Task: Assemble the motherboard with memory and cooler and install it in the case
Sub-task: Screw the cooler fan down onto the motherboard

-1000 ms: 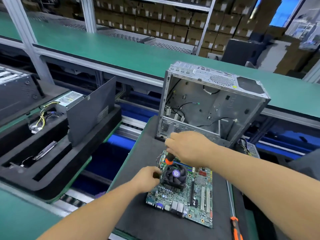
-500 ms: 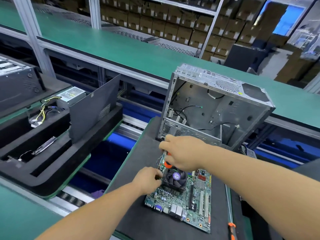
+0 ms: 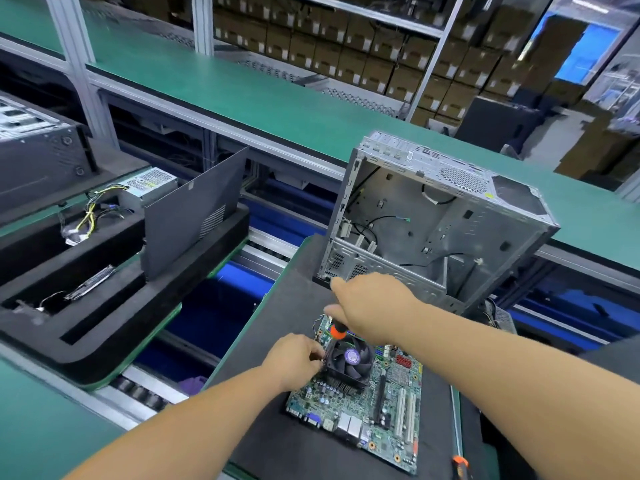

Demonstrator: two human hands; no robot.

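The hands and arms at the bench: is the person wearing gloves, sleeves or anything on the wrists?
No. The left hand and right hand are bare, without gloves. Both forearms are uncovered as far as the picture shows, with no sleeves, watch, strap or rings visible.

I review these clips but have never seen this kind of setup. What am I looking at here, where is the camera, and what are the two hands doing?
There is no robot, just a person's bare arms. The one camera sits on their head, looking forward and down at an assembly line bench. On a dark mat lies a motherboard with a black cooler on it. The right hand grips a screwdriver with an orange handle, set at the cooler's far corner. The left hand pinches the cooler's near-left corner, apparently steadying it. Behind stands the open, empty case. A second screwdriver lies at the bottom right edge.
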